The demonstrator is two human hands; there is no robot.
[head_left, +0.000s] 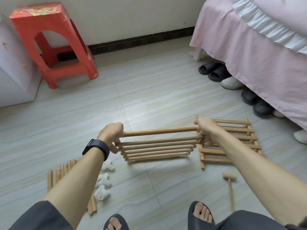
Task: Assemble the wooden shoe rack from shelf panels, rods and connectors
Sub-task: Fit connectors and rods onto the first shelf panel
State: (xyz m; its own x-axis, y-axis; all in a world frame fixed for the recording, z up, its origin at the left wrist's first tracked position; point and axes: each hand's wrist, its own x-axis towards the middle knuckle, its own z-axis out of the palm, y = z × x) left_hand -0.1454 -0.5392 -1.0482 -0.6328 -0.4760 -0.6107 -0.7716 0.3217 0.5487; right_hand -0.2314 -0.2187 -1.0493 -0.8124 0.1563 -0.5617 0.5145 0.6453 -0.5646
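A slatted wooden shelf panel (156,147) stands on edge on the tiled floor in front of me. My left hand (111,133) grips its left end, fingers curled over the top rod (159,131). My right hand (205,128) grips the right end of the same rod and panel. More slatted shelf panels (232,143) lie flat on the floor behind my right forearm. Several loose wooden rods (56,175) lie at the lower left, partly hidden by my left arm. White plastic connectors (103,181) sit in a small heap beside them.
A small wooden mallet (230,185) lies on the floor at the right. A red plastic stool (49,42) stands at the back left beside a white cabinet (15,77). A bed with a pink skirt (259,52) and several shoes (232,80) fills the right. My sandalled feet (201,213) are at the bottom.
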